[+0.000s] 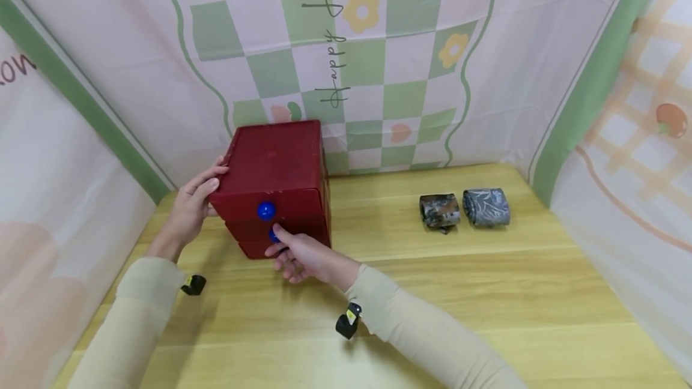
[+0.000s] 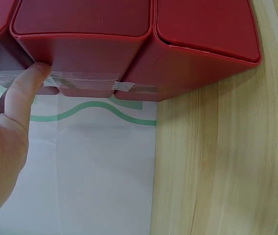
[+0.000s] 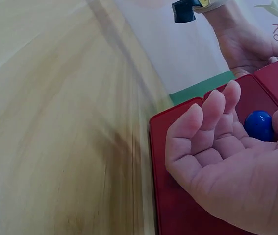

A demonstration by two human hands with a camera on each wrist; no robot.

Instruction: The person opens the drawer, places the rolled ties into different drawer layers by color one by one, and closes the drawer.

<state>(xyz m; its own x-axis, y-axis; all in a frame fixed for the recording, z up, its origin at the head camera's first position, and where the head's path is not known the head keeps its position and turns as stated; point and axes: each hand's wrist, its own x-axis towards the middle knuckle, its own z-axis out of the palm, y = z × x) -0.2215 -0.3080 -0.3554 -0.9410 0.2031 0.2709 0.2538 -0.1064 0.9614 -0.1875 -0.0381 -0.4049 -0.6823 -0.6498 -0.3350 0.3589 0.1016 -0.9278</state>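
Observation:
A dark red drawer box [image 1: 273,158] with stacked sections stands toward the back left of the table. On its front, an upper blue knob [image 1: 266,211] sits uncovered. My right hand [image 1: 308,257] pinches the blue knob [image 3: 259,126] below it between thumb and index finger, the other fingers loosely bent. That lower knob is mostly hidden by the thumb in the head view. My left hand [image 1: 190,209] rests against the box's left side, with fingers near the top edge. In the left wrist view its thumb [image 2: 28,90] presses the side of the middle section.
Two rolled pieces of patterned fabric, one brown-grey [image 1: 440,210] and one blue-grey [image 1: 486,207], lie at the back right of the wooden table [image 1: 411,323]. Printed cloth [image 1: 367,65] hangs behind and at both sides. Clear tape [image 2: 89,81] runs across the box's sections.

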